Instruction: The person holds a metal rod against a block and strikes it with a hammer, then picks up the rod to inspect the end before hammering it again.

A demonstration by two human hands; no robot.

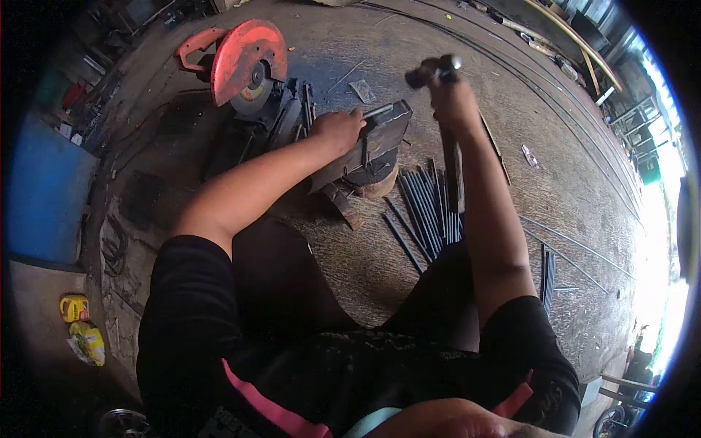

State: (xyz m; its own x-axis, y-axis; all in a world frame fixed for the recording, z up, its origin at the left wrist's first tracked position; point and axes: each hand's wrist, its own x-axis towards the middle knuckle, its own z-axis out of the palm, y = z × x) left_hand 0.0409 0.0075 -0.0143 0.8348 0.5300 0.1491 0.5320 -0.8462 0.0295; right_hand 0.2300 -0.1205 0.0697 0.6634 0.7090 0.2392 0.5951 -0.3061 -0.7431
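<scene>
My left hand [338, 134] is closed around a short metal rod [379, 111], whose far end lies on top of a steel block [385, 137]. The block is set on a round wooden stump [378, 188]. My right hand [454, 104] is raised to the right of the block, gripping a hammer [452, 164]. The hammer's head is up beyond my fist, apart from the rod, and its handle runs down beside my forearm. Several dark metal rods [425, 208] lie in a bundle on the ground between the stump and my right knee.
A red cut-off saw [244, 66] stands to the left of the block. Long thin bars [577, 255] lie on the ground at the right. A blue panel [51, 190] and yellow packages [86, 342] are at the far left.
</scene>
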